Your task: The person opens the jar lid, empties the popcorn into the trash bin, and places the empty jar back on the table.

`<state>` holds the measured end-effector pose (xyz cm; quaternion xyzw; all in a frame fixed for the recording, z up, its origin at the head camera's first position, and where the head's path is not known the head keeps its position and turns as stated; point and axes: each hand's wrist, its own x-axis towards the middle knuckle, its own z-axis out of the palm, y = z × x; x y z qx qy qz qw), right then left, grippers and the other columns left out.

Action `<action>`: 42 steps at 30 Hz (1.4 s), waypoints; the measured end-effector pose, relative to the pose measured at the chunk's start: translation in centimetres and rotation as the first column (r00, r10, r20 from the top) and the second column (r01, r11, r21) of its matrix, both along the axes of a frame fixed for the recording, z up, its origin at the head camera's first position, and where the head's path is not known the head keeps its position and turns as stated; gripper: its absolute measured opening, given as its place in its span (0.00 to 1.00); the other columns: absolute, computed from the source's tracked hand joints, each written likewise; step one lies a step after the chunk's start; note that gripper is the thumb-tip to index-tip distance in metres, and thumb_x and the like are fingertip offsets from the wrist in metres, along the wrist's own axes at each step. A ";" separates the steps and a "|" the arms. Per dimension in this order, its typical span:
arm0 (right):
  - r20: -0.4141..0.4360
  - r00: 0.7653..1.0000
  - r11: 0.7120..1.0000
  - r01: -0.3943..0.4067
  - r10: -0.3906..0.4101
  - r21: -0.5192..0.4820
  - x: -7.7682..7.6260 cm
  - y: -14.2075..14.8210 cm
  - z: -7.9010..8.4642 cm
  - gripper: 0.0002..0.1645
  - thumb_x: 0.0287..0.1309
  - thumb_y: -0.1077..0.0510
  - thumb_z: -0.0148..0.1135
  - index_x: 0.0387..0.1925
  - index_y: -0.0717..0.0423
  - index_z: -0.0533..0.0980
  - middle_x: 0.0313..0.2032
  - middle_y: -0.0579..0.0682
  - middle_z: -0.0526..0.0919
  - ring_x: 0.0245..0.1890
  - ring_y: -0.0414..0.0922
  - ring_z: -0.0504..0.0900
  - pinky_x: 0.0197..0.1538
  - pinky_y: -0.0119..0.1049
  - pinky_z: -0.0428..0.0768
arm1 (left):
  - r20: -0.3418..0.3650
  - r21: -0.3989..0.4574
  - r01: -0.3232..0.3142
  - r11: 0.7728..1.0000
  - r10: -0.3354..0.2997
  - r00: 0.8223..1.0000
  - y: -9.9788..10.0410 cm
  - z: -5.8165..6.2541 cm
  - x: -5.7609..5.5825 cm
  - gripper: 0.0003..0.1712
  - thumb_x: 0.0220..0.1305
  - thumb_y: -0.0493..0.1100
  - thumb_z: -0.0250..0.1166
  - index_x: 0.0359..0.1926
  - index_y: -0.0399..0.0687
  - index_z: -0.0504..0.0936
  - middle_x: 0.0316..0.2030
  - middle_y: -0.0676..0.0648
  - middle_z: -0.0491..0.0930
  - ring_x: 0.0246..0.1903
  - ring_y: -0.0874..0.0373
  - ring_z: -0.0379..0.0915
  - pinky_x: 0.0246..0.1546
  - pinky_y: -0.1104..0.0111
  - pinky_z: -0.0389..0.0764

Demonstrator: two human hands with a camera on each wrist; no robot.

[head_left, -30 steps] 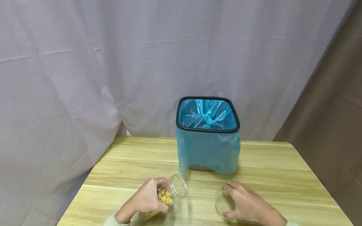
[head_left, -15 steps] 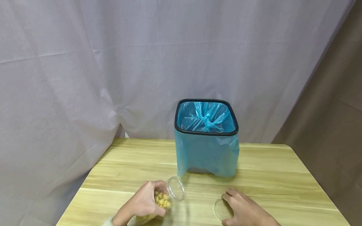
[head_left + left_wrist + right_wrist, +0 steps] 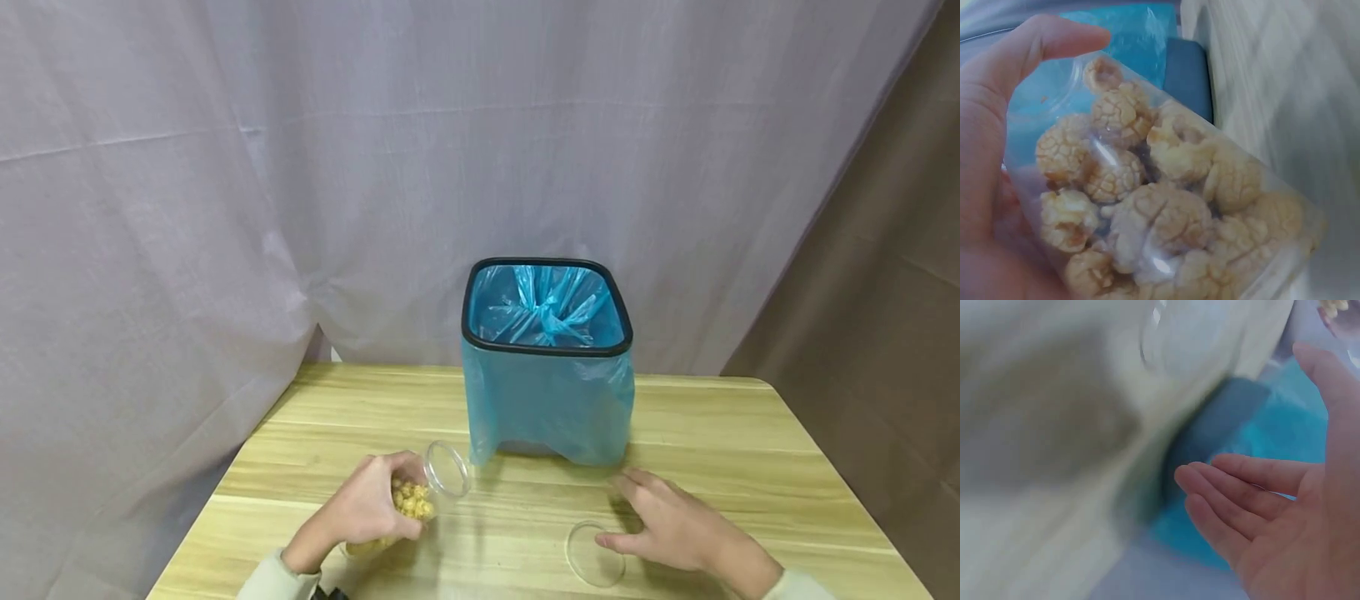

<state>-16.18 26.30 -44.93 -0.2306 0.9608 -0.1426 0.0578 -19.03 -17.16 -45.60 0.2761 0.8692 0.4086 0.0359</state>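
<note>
My left hand (image 3: 363,504) grips a clear jar (image 3: 447,469) of popcorn (image 3: 412,501), tilted with its uncapped mouth toward the bin. Up close in the left wrist view, round caramel-coloured popcorn pieces (image 3: 1154,212) fill much of the jar, and a finger curves along its side. A clear round lid (image 3: 595,557) lies flat on the table to the right of the jar. Just beside it is my right hand (image 3: 671,525), thumb over the lid's edge in the head view. The right wrist view shows that hand's fingers (image 3: 1235,494) extended, with nothing held.
A waste bin (image 3: 547,408) with a black rim and blue bag stands behind both hands. The bag is knotted inside. The wooden table (image 3: 360,417) backs onto a grey curtain (image 3: 390,183), with a brown curtain (image 3: 885,333) on the right.
My right hand has let go of the lid and moved right, its fingers opening; the lid stays on the table. My left hand has shifted left and slightly away with the jar.
</note>
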 end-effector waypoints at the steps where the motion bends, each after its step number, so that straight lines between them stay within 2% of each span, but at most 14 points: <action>1: -0.023 1.000 1.000 0.006 -0.006 0.011 -0.2 0.4 0.6 0.55 0.59 0.24 0.67 0.63 0.69 0.76 0.62 0.67 0.81 0.60 0.63 0.83 0.57 0.59 0.85 | -0.007 -0.009 -0.009 1.000 0.009 1.000 -0.3 0.2 -0.3 0.29 0.39 0.40 0.82 0.47 0.52 0.84 0.40 0.51 0.89 0.37 0.66 0.82 0.40 0.72 0.86; 6: -0.117 0.992 0.995 0.061 -0.051 0.081 -1.6 2.5 4.5 0.59 0.60 0.22 0.63 0.65 0.73 0.74 0.62 0.74 0.79 0.59 0.67 0.83 0.57 0.63 0.84 | -0.069 -0.057 -0.038 0.998 0.035 0.997 -1.9 1.9 -2.0 0.29 0.38 0.41 0.83 0.46 0.47 0.83 0.39 0.49 0.87 0.35 0.64 0.81 0.37 0.72 0.86; 10: -0.165 0.980 0.984 0.132 -0.112 0.119 -2.9 4.0 7.8 0.60 0.64 0.23 0.59 0.70 0.73 0.69 0.66 0.78 0.74 0.63 0.73 0.79 0.61 0.69 0.80 | -0.132 -0.093 -0.092 0.991 0.079 0.988 -3.1 3.9 -3.7 0.30 0.39 0.43 0.84 0.46 0.42 0.83 0.38 0.48 0.87 0.33 0.63 0.81 0.35 0.73 0.86; 15: -0.226 0.962 0.967 0.191 -0.151 0.170 -4.9 5.1 11.7 0.61 0.69 0.25 0.56 0.75 0.74 0.60 0.72 0.79 0.65 0.68 0.78 0.71 0.63 0.73 0.75 | -0.233 -0.129 -0.186 0.974 0.153 0.960 -3.9 7.7 -5.7 0.32 0.40 0.44 0.84 0.48 0.41 0.84 0.39 0.46 0.88 0.34 0.60 0.82 0.36 0.70 0.86; 20: -0.268 0.950 0.960 0.214 -0.161 0.182 -6.8 4.9 15.2 0.62 0.70 0.26 0.54 0.79 0.73 0.53 0.77 0.77 0.58 0.72 0.77 0.65 0.68 0.73 0.70 | -0.335 -0.185 -0.244 0.952 0.173 0.926 -3.8 12.0 -7.7 0.31 0.39 0.44 0.83 0.47 0.42 0.83 0.37 0.45 0.87 0.33 0.56 0.82 0.37 0.65 0.86; 23: -0.272 0.949 0.965 0.209 -0.160 0.160 -8.0 4.2 16.7 0.62 0.71 0.26 0.52 0.81 0.69 0.49 0.80 0.74 0.53 0.76 0.75 0.60 0.73 0.73 0.63 | -0.377 -0.198 -0.262 0.944 0.174 0.910 -3.6 13.9 -9.0 0.32 0.38 0.43 0.83 0.47 0.41 0.82 0.38 0.44 0.87 0.34 0.53 0.82 0.37 0.61 0.86; 27: -0.245 0.957 0.971 0.194 -0.157 0.138 -9.3 3.0 17.8 0.63 0.71 0.24 0.49 0.84 0.63 0.43 0.83 0.69 0.46 0.80 0.72 0.52 0.77 0.74 0.54 | -0.441 -0.183 -0.286 0.941 0.182 0.879 -3.0 15.3 -10.9 0.34 0.38 0.43 0.84 0.49 0.39 0.82 0.41 0.42 0.87 0.38 0.48 0.82 0.41 0.55 0.85; 30: -0.218 0.965 0.977 0.177 -0.148 0.121 -10.0 1.8 18.0 0.64 0.70 0.22 0.48 0.85 0.59 0.40 0.84 0.65 0.42 0.83 0.68 0.47 0.80 0.72 0.49 | -0.467 -0.178 -0.300 0.937 0.188 0.864 -2.2 16.0 -12.0 0.34 0.38 0.43 0.83 0.50 0.39 0.81 0.41 0.42 0.87 0.39 0.47 0.82 0.44 0.53 0.86; 35: -0.207 0.972 0.984 0.140 -0.116 0.107 -10.9 0.0 17.7 0.63 0.70 0.21 0.45 0.85 0.58 0.39 0.85 0.62 0.40 0.85 0.62 0.42 0.83 0.66 0.46 | -0.513 -0.227 -0.328 0.917 0.173 0.841 -0.7 17.3 -13.0 0.36 0.39 0.43 0.82 0.52 0.38 0.80 0.42 0.41 0.85 0.41 0.45 0.81 0.46 0.50 0.84; 38: -0.205 0.973 0.987 0.126 -0.104 0.096 -11.1 -0.6 17.3 0.62 0.72 0.22 0.42 0.85 0.59 0.40 0.86 0.61 0.40 0.85 0.62 0.41 0.84 0.65 0.45 | -0.544 -0.253 -0.342 0.905 0.159 0.824 0.3 18.0 -13.4 0.36 0.41 0.44 0.82 0.53 0.39 0.79 0.43 0.41 0.84 0.43 0.44 0.80 0.48 0.48 0.84; 42: -0.197 0.975 0.989 0.123 -0.105 0.077 -11.2 -1.2 16.3 0.60 0.73 0.22 0.41 0.85 0.59 0.41 0.86 0.61 0.40 0.85 0.62 0.41 0.83 0.66 0.45 | -0.571 -0.272 -0.342 0.899 0.135 0.810 1.2 18.5 -13.7 0.36 0.43 0.45 0.81 0.54 0.40 0.78 0.46 0.40 0.84 0.47 0.43 0.80 0.51 0.48 0.84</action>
